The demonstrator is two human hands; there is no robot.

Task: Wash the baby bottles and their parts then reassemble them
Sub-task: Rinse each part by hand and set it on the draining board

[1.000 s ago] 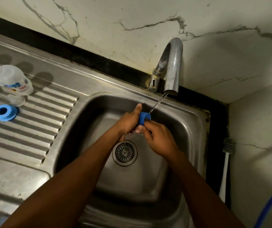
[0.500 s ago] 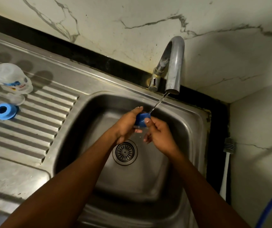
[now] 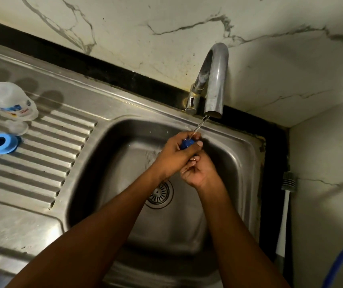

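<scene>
Rinsing blue ring (image 3: 187, 144) under tap (image 3: 215, 80).
Left hand (image 3: 173, 155) grips it at sink's (image 3: 243, 161) 12 o'clock so the stream hits it; right hand (image 3: 200, 172) curled beneath, grip unclear. Bottle (image 3: 12, 100) waits at 9 o'clock.

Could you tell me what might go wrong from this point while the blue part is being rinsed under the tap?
1. The blue part is wet and mostly covered by the left hand. It could slip and drop into the sink, towards the drain.
2. The water stream from the tap is thin and strikes only the part's top, so the areas under the fingers may go unrinsed.
</scene>
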